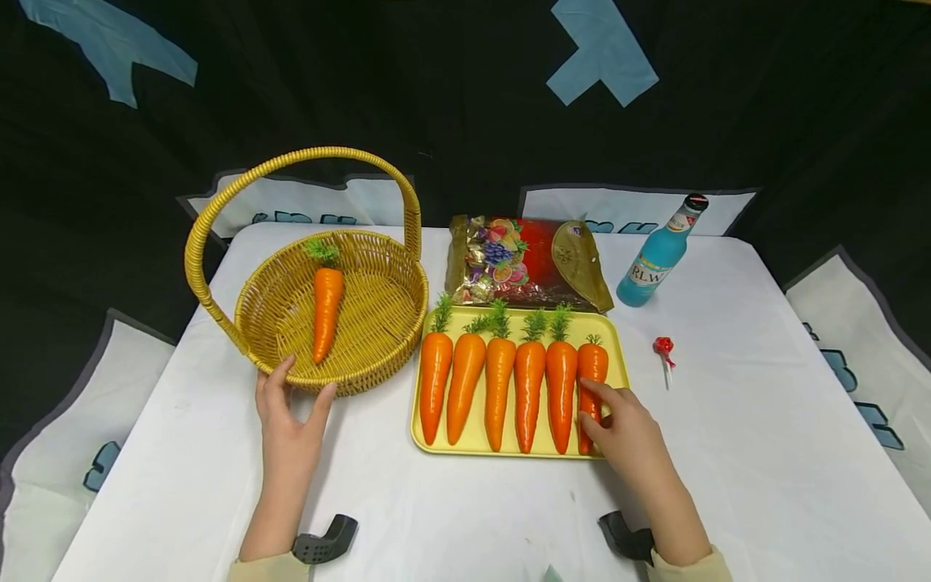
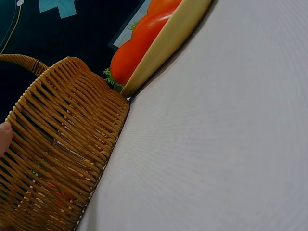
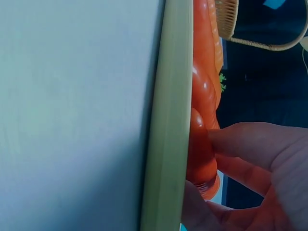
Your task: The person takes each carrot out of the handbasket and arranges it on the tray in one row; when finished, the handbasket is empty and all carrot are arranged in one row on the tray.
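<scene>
My right hand [image 1: 629,428] pinches the rightmost carrot [image 1: 592,364] on a yellow tray [image 1: 621,373]. The thumb and fingers lie about that carrot's body in the right wrist view. Several more glossy orange carrots [image 1: 530,396] with green tops lie side by side on the tray. At the left, my left hand [image 1: 287,424] holds the near rim of a round wicker basket [image 1: 374,373] with a tall arched handle. Its thumb is against the outside and fingertips reach over the rim. One carrot [image 1: 327,311] lies inside the basket. In the left wrist view, only one fingertip [image 2: 5,137] shows.
Behind the tray lies a red and gold candy bag [image 1: 527,263], against its far edge. A blue bottle [image 1: 660,257] stands at the back right. A red lollipop [image 1: 663,347] lies right of the tray on the white tablecloth [image 1: 756,453]. Dark curtain hangs behind.
</scene>
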Demonstrator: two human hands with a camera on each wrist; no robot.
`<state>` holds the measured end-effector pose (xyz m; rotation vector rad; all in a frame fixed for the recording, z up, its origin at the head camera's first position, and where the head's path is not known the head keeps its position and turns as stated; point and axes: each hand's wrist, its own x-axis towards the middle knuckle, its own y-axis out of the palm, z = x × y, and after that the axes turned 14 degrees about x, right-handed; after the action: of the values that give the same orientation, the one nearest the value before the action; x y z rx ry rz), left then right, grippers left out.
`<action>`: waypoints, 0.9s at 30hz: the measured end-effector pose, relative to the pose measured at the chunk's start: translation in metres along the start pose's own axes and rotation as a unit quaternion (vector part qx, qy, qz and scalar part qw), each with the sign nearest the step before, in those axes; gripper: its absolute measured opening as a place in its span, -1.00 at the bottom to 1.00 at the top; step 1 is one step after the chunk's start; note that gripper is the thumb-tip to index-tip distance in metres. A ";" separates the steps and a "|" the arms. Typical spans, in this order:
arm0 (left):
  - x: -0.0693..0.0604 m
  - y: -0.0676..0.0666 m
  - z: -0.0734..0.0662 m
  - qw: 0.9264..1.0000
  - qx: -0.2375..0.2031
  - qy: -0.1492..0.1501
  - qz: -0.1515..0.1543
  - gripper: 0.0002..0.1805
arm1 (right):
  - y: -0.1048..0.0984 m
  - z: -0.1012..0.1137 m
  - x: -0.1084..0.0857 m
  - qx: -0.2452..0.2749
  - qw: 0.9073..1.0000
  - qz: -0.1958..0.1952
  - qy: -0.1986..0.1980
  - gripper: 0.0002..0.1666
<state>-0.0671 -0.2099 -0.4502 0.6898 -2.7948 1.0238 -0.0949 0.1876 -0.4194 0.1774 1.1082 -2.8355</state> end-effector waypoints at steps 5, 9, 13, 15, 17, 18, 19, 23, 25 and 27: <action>-0.001 -0.001 0.000 1.000 0.000 -0.005 0.000 -0.25 | 0.003 0.005 -0.003 -0.014 1.000 0.004 0.001 -0.42; -0.001 0.000 0.001 1.000 -0.001 -0.004 -0.002 -0.26 | 0.004 0.006 -0.006 -0.026 1.000 0.005 -0.004 -0.43; 0.000 0.000 0.000 1.000 -0.002 -0.003 -0.002 -0.25 | 0.001 0.007 -0.008 -0.031 0.999 0.001 -0.014 -0.45; 0.001 0.001 0.000 1.000 -0.001 -0.002 0.000 -0.25 | -0.002 0.008 -0.008 -0.034 0.999 -0.010 -0.025 -0.46; 0.001 0.001 -0.001 1.000 0.001 -0.002 0.001 -0.25 | -0.005 0.010 -0.008 -0.033 0.998 -0.024 -0.041 -0.47; 0.001 0.001 -0.001 1.000 0.002 -0.003 0.002 -0.25 | -0.006 0.011 -0.008 -0.031 0.998 -0.030 -0.049 -0.47; 0.001 0.000 -0.002 1.000 0.004 -0.003 0.003 -0.25 | -0.008 0.013 -0.007 -0.028 0.997 -0.037 -0.057 -0.48; 0.000 0.000 -0.001 1.000 0.004 -0.005 0.004 -0.25 | -0.010 0.022 0.000 -0.015 0.995 -0.048 -0.084 -0.48; -0.001 0.000 0.000 1.000 0.004 -0.005 0.004 -0.25 | -0.010 0.027 0.004 -0.010 0.994 -0.048 -0.095 -0.47; -0.001 0.000 0.001 1.000 0.004 -0.005 0.002 -0.25 | -0.009 0.034 0.009 -0.006 0.993 -0.042 -0.106 -0.47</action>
<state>-0.0663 -0.2101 -0.4506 0.6920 -2.8042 1.0358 -0.1073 0.1713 -0.3899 -0.1712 1.1112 -2.8368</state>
